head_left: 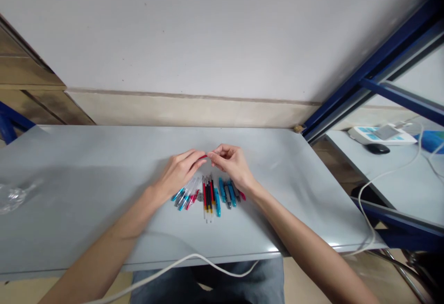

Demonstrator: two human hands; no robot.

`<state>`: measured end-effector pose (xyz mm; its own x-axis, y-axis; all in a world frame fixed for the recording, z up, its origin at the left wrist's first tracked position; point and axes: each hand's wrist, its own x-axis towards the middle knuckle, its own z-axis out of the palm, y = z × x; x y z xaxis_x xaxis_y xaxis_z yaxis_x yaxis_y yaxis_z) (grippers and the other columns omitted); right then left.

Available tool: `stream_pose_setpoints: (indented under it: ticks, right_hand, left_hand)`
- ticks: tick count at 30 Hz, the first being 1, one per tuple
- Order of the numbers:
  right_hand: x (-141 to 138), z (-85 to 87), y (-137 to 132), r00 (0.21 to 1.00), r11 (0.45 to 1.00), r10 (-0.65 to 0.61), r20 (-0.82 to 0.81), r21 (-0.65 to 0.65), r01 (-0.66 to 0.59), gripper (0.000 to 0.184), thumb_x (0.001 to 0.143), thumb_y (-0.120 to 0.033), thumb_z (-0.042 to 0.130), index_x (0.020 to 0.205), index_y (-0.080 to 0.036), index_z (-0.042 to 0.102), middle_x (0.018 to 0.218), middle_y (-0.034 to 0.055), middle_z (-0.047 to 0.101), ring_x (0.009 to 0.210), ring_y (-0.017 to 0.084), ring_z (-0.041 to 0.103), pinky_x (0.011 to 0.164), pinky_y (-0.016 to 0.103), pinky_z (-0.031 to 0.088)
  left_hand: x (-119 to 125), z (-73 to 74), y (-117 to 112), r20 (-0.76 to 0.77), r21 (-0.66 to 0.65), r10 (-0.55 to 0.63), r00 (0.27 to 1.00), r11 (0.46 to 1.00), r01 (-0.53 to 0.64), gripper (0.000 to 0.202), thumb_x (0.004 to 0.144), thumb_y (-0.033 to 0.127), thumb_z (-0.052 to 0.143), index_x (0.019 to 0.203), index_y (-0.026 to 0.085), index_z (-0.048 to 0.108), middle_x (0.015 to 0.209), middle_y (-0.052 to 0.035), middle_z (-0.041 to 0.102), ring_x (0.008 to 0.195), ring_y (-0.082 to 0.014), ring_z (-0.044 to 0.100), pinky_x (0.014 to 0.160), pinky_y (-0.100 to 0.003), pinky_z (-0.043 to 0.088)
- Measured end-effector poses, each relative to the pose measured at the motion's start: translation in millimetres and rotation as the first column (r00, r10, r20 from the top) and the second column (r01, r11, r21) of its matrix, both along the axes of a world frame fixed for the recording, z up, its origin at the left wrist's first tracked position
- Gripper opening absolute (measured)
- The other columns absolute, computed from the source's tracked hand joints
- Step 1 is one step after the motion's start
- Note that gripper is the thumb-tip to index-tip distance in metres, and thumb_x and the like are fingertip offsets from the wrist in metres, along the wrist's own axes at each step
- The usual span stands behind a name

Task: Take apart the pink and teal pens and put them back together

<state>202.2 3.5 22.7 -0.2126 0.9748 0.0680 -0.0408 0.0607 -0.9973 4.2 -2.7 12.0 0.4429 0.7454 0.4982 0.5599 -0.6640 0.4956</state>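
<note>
My left hand [182,171] is closed around a thin red pen refill [203,157], whose red end shows past the fingertips. Thumb and fingers of my right hand [231,161] pinch together at that end; any small part between them is too small to make out. Just below the hands lie clear pen barrels [190,188] with blue and red grips, and a small heap of grey springs [200,196]. Beside these are black and red pen refills [208,195], then a single blue pen part [217,202] and several blue, grey and red pen parts [229,194] under my right wrist.
Crumpled clear plastic [14,197] lies at the left of the grey table [104,221]. A white cable [194,256] crosses the front edge near my lap. A wall stands behind. On the right, past a blue frame [347,73], are a mouse [377,148] and a white device [385,134].
</note>
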Motion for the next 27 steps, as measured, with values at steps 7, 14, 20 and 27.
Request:
stream_pose_setpoints:
  ticks: [7,14,20,27]
  right_hand:
    - [10.7,12.9,-1.9,0.949,0.986,0.135,0.285,0.059,-0.158,0.025,0.082,-0.042,0.079,0.083,-0.018,0.073,0.079,0.0024,0.071,0.067,0.014,0.056,0.065,0.029,0.043]
    - [0.8,13.8,-26.8,0.562,0.886,0.202,0.802,0.095,-0.454,0.027,0.073,-0.032,0.09,0.09,-0.022,0.071,0.082,-0.0012,0.068,0.069,0.013,0.057,0.061,0.027,0.034]
    - [-10.8,10.8,-41.0,0.489,0.887,0.145,0.86,0.107,-0.45,0.031,0.071,-0.029,0.091,0.087,-0.022,0.065,0.079,-0.0017,0.062,0.062,0.012,0.049,0.055,0.028,0.021]
    - [-12.5,9.2,-43.6,0.467,0.882,0.105,0.878,0.135,-0.452,0.019,0.073,-0.02,0.087,0.076,-0.021,0.068,0.073,0.0003,0.062,0.06,0.013,0.049,0.054,0.03,0.02]
  left_hand:
    - [-2.0,-3.5,5.8,0.0,0.047,0.084,0.996,0.995,-0.084,0.026,0.106,0.028,0.044,0.088,0.019,0.061,0.078,-0.0004,0.06,0.068,-0.0125,0.053,0.066,-0.026,0.042]
    - [0.4,-6.9,6.7,-0.084,-0.031,0.155,0.984,0.987,-0.158,0.025,0.104,0.027,0.045,0.086,0.02,0.061,0.078,-0.0002,0.065,0.067,-0.0132,0.057,0.064,-0.026,0.04]
    - [5.8,-13.8,3.8,-0.194,-0.061,0.159,0.968,0.983,-0.174,0.027,0.105,0.03,0.044,0.089,0.021,0.064,0.084,-0.001,0.071,0.071,-0.0158,0.063,0.063,-0.028,0.038]
    - [4.1,-16.5,5.6,-0.24,-0.031,0.185,0.953,0.98,-0.198,0.028,0.106,0.031,0.043,0.092,0.022,0.065,0.086,-0.0023,0.073,0.07,-0.0169,0.065,0.061,-0.028,0.035]
